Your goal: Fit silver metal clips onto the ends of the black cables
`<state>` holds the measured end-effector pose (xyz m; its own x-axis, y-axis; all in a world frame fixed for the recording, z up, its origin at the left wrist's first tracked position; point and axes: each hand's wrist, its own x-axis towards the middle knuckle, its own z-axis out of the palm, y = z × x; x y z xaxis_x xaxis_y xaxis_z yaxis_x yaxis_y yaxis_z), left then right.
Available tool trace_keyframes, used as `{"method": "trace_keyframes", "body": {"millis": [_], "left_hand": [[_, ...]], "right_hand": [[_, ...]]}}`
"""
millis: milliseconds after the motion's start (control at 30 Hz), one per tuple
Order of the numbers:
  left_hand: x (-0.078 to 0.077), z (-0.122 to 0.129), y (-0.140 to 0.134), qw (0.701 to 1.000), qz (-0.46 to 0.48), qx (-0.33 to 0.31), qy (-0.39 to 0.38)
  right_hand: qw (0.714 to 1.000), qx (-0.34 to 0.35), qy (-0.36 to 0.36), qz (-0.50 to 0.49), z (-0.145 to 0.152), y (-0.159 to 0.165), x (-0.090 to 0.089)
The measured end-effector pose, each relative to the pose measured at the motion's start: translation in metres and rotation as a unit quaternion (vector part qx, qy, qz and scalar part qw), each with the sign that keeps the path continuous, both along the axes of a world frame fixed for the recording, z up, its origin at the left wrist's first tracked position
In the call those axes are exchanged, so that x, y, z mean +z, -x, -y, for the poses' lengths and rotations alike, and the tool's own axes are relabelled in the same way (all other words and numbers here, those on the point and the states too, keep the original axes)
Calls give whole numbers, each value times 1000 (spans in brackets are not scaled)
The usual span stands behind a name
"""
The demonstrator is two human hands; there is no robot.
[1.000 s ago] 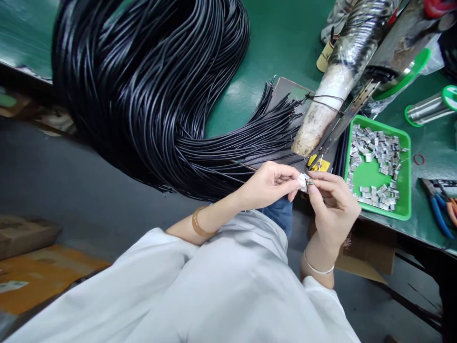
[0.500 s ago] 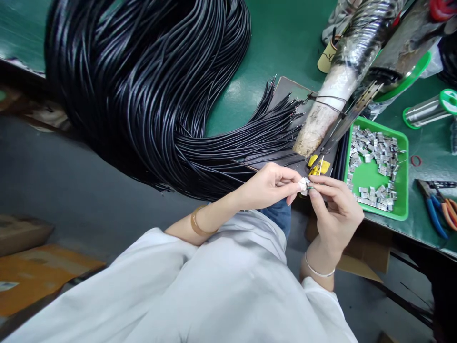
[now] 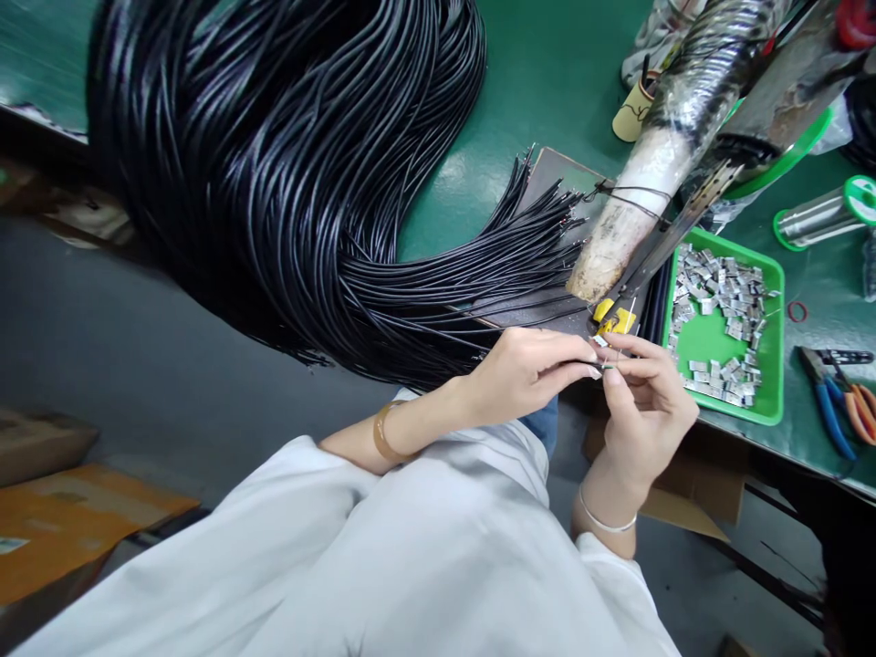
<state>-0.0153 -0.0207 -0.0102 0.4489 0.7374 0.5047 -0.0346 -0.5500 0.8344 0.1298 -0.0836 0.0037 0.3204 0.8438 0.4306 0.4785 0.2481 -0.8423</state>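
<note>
My left hand (image 3: 534,374) is closed, thumb against fingers, on the end of a black cable (image 3: 583,365). Thin wires at that cable's tip, one of them green (image 3: 609,367), are pinched between the thumb and fingers of my right hand (image 3: 643,401). The two hands almost meet at the table's front edge. Just beyond the fingertips is a small whitish piece (image 3: 600,341), too small to make out, beside a yellow holder (image 3: 620,321). A large bundle of black cables (image 3: 287,182) lies to the left, its stripped ends on a dark board (image 3: 547,173).
A green tray (image 3: 773,365) of small metal connectors (image 3: 732,292) stands right of my hands. A wrapped duct (image 3: 616,228) and a slotted metal rod (image 3: 712,187) slant down above them. Farther right are a solder spool (image 3: 821,217), pliers (image 3: 831,401) and a red ring (image 3: 797,311).
Both hands have shifted slightly right. The left fingers have straightened along the cable, which now shows between them. The white piece seen at the left fingertips earlier no longer shows there.
</note>
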Motion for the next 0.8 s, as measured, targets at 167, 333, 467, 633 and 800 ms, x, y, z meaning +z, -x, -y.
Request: {"method": "trace_keyframes", "body": {"millis": [167, 333, 467, 633, 800], "left_hand": [[-3, 7, -1, 999, -35, 22, 28], [4, 4, 2, 977, -14, -44, 207], [5, -3, -1, 943, 47, -64, 323], [5, -11, -7, 913, 119, -78, 383], [6, -14, -7, 912, 120, -82, 383]], "right_hand": [[993, -62, -47, 92, -1, 9, -5], [995, -67, -31, 65, -5, 6, -1], [981, -97, -120, 121, -5, 3, 2], [973, -68, -129, 180, -5, 2, -2], [988, -70, -92, 100, -8, -2, -7]]}}
